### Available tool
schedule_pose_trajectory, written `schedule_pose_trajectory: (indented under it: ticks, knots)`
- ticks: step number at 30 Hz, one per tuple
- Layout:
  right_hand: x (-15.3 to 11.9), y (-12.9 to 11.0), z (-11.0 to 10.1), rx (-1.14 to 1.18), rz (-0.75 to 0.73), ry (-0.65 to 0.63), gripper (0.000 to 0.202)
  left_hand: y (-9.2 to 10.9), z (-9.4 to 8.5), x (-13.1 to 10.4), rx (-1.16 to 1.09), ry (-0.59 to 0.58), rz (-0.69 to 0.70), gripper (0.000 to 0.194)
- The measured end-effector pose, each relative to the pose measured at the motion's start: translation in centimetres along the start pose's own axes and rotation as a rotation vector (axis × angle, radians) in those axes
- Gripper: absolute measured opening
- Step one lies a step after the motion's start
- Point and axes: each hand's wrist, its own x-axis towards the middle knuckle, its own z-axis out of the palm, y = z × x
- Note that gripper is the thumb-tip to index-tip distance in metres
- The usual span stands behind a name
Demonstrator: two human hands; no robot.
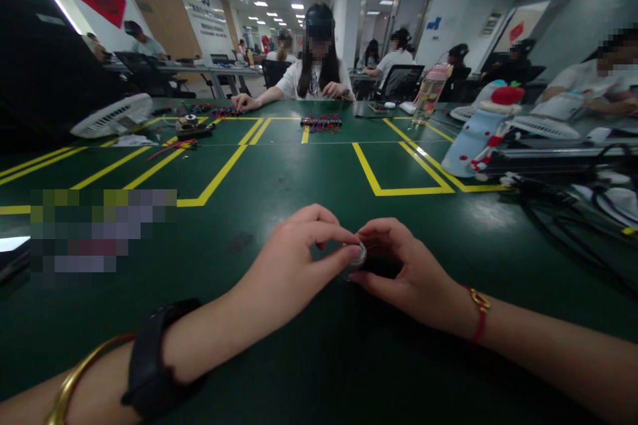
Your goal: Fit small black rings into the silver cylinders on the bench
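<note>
In the head view, both my hands meet low over the green table [299,179], around a small round silvery-white thing [359,256]. My left hand [309,246] pinches it between thumb and forefinger, and these fingers hide much of it. My right hand [403,259] curls in from the other side, its fingertips at the upper edge and its thumb at the lower edge. A few thin pale strands show beside it, in the hollow of my right hand. Its exact kind is too small and covered to tell.
Yellow tape lines [413,192] mark the table. Across it sits a person [319,73] near a bundle of red and blue wires [321,122]. A blue bottle [471,136] and black cables [553,212] lie at the right. At the left is a white fan [114,116].
</note>
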Motion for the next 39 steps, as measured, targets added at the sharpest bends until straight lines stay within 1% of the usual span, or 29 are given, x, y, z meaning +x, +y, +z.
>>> schedule_pose_trajectory:
  ticks: [3,4,6,9,12,14,16,17,19,20,23,25,27,28,30,31,32,33,34,35,36,37,38,39]
  knots:
    - [0.0,-0.1,0.0,-0.041,-0.005,-0.01,0.047,-0.2,-0.6,-0.1,-0.007,0.064,-0.057,0.015]
    - [-0.1,-0.1,-0.1,-0.06,-0.006,-0.006,0.047,-0.5,-0.8,-0.3,-0.005,0.069,-0.082,0.016]
    - [-0.1,-0.1,-0.2,-0.099,-0.012,0.001,0.046,-1.3,-0.9,-0.9,0.007,0.033,-0.125,0.016]
    - [-0.2,-0.1,-0.3,-0.138,-0.03,-0.009,0.047,-2.6,-0.2,-1.6,0.051,-0.06,-0.125,0.014]
    - [-0.1,-0.3,-0.3,-0.183,-0.046,-0.024,0.045,-3.6,1.1,-1.9,0.13,-0.077,-0.083,0.012]
    - [0.0,-0.4,-0.3,-0.196,-0.054,-0.031,0.042,-3.7,1.5,-1.8,0.167,-0.087,-0.072,0.013]
    - [0.0,-0.6,-0.6,-0.185,-0.045,-0.029,0.041,-3.7,1.3,-1.8,0.159,-0.112,-0.086,0.017]
    - [0.1,-0.6,-0.9,-0.181,-0.033,-0.014,0.041,-3.7,0.8,-1.9,0.141,-0.118,-0.103,0.02]
    - [0.1,-0.4,-2.5,-0.201,0.007,0.067,0.043,-3.8,-0.6,-2.1,0.115,-0.102,-0.159,0.028]
    - [0.0,-0.1,-3.7,-0.237,0.031,0.137,0.043,-4.0,-1.6,-2.3,0.114,-0.079,-0.194,0.031]
    - [-0.8,1.8,-8.6,-0.462,0.139,0.38,0.048,-5.1,-5.0,-3.1,0.156,0.007,-0.326,0.033]
    - [-1.9,3.6,-12.2,-0.649,0.249,0.51,0.051,-6.0,-7.0,-3.7,0.18,0.042,-0.447,0.034]
    - [-3.1,5.2,-15.2,-0.783,0.353,0.576,0.049,-6.8,-8.1,-4.2,0.211,0.102,-0.574,0.039]
    - [-3.6,5.8,-16.3,-0.832,0.385,0.587,0.047,-7.1,-8.4,-4.4,0.216,0.128,-0.621,0.041]
    - [-4.3,6.2,-17.3,-0.915,0.404,0.609,0.052,-7.5,-8.5,-4.6,0.214,0.173,-0.675,0.045]
    - [-4.4,6.0,-17.1,-0.959,0.374,0.632,0.057,-7.6,-8.3,-4.7,0.211,0.191,-0.681,0.046]
    - [-4.3,5.5,-16.5,-1.002,0.308,0.655,0.064,-7.7,-8.2,-4.7,0.211,0.207,-0.681,0.046]
    - [-4.0,4.8,-15.4,-1.043,0.215,0.657,0.068,-7.7,-8.0,-4.6,0.212,0.218,-0.674,0.046]
    - [-3.6,3.8,-13.9,-1.071,0.107,0.613,0.067,-7.8,-7.9,-4.6,0.211,0.216,-0.664,0.046]
    - [-3.1,2.8,-12.1,-1.08,-0.011,0.532,0.061,-7.8,-7.8,-4.5,0.209,0.2,-0.653,0.046]
    - [-2.4,1.7,-10.0,-1.044,-0.089,0.389,0.051,-7.8,-7.8,-4.5,0.204,0.175,-0.643,0.045]
    - [-1.8,0.8,-7.9,-0.968,-0.127,0.25,0.041,-7.8,-7.8,-4.4,0.202,0.155,-0.638,0.046]
    - [-1.2,0.0,-5.7,-0.883,-0.124,0.125,0.038,-7.9,-7.8,-4.4,0.207,0.147,-0.637,0.046]
    - [-0.5,-0.7,-3.7,-0.814,-0.111,0.034,0.038,-7.9,-7.8,-4.4,0.22,0.151,-0.638,0.047]
